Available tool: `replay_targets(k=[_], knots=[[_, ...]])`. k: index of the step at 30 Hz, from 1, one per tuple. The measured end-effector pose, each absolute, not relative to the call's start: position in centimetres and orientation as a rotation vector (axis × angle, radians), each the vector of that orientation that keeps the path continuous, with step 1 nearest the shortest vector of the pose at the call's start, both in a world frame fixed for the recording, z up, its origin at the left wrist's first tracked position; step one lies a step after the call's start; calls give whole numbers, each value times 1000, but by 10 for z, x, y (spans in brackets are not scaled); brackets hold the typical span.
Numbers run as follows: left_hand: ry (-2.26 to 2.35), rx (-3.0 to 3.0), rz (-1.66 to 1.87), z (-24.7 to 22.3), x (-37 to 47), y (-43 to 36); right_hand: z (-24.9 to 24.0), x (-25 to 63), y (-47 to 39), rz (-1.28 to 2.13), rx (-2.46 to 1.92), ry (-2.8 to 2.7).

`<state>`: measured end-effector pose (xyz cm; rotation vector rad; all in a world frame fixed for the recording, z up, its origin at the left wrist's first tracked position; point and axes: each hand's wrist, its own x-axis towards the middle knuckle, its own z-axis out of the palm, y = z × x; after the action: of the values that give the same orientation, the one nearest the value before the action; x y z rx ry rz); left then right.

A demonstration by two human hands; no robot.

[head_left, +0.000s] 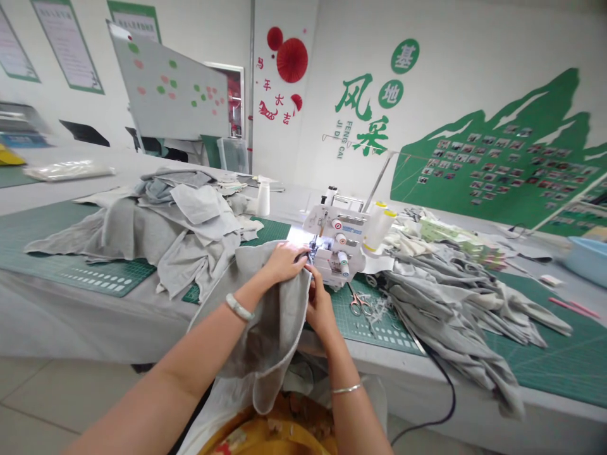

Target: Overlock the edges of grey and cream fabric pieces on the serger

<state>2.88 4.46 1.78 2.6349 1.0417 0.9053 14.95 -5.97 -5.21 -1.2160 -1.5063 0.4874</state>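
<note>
A grey piece of fabric [258, 322] runs from the lit needle area of a white overlock sewing machine [327, 221] down over the table's front edge. On top of it, close to the presser foot, lies my left hand [283, 262], fingers stretched toward the needle. My right hand [321, 303] pinches the fabric's edge just below and to the right, thumb and fingers closed. Parts of the right fingers are hidden behind the cloth. Scissors [360, 307] with orange-pink handles lie to the right of the machine, beside thread scraps [379, 309].
Grey and white cloth pieces [128, 218] are heaped on the left. More grey fabric [450, 291] spreads at right over a green cutting mat [564, 360]. White thread cones [379, 227] stand by the machine. A black cord [448, 392] hangs off the front edge.
</note>
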Motion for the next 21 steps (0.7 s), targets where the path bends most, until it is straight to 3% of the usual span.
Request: replay_targets(k=[21], knots=[[974, 2606, 1062, 7, 24, 47, -64, 143, -52, 483, -1205, -1504]])
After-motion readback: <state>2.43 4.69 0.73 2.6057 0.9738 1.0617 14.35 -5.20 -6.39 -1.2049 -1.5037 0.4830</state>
